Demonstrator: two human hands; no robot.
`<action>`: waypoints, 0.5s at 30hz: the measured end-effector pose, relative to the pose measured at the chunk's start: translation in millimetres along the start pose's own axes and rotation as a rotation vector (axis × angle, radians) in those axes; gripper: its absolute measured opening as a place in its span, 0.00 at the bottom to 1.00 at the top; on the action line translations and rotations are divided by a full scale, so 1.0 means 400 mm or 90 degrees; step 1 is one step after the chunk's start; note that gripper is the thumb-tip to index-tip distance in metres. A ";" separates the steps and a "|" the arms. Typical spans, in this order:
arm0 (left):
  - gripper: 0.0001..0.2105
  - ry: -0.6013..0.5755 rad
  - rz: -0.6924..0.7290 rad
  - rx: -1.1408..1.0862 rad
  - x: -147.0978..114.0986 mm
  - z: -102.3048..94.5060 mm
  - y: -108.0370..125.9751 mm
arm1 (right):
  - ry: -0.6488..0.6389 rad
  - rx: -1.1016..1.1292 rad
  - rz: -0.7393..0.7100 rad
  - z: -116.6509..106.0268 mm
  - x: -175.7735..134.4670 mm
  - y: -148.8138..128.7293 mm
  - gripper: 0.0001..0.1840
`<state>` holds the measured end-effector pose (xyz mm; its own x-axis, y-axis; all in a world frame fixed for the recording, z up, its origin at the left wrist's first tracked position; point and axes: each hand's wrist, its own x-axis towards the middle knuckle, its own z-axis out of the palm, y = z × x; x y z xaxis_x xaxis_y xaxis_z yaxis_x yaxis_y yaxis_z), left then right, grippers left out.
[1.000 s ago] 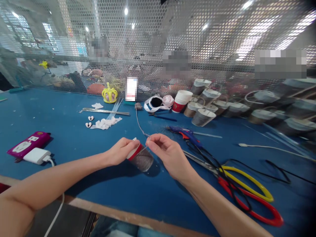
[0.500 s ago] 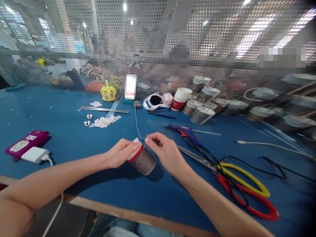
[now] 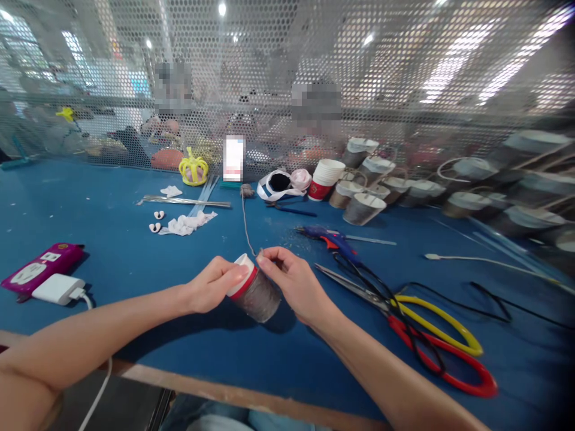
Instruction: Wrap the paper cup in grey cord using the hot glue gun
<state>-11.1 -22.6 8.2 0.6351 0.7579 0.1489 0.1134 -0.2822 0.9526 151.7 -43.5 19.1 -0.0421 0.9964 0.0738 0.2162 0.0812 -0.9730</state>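
Observation:
My left hand (image 3: 220,282) grips a paper cup (image 3: 258,294) by its white rim, thumb on the outside. The cup is tilted, and grey-brown yarn is wound round most of its body below a red band. Close against the cup's upper right side, my right hand (image 3: 294,278) pinches the grey yarn (image 3: 246,224) between thumb and fingertips. That strand runs back across the table to a small yarn ball (image 3: 246,190). My right fingers partly hide where the yarn meets the cup.
Right of my hands lie a blue glue gun (image 3: 330,236) and large scissors (image 3: 442,323) with red and yellow handles. Yarn-covered cups (image 3: 365,209) and stacked paper cups (image 3: 324,179) stand behind. A purple power bank (image 3: 42,266) is at left. A perforated metal screen (image 3: 265,78) borders the table.
The whole view has shifted slightly. Both hands keep their hold on the cup and yarn, with the cup's position and tilt nearly the same.

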 end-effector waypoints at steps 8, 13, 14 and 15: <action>0.20 -0.020 0.079 0.062 -0.004 -0.004 -0.004 | -0.031 -0.023 0.016 0.009 -0.012 0.001 0.10; 0.19 -0.033 0.105 0.094 -0.007 0.002 -0.006 | -0.038 -0.038 0.016 0.009 -0.016 0.002 0.09; 0.19 -0.033 0.111 0.105 -0.006 0.003 -0.003 | -0.030 -0.016 0.026 0.009 -0.015 0.003 0.09; 0.19 -0.026 0.117 0.118 -0.005 0.003 0.000 | -0.017 0.015 0.041 0.007 -0.012 0.005 0.09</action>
<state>-11.3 -24.8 7.6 0.6881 0.6607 0.3000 0.1288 -0.5181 0.8456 149.6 -48.1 16.0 -0.0543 0.9985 0.0057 0.1967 0.0162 -0.9803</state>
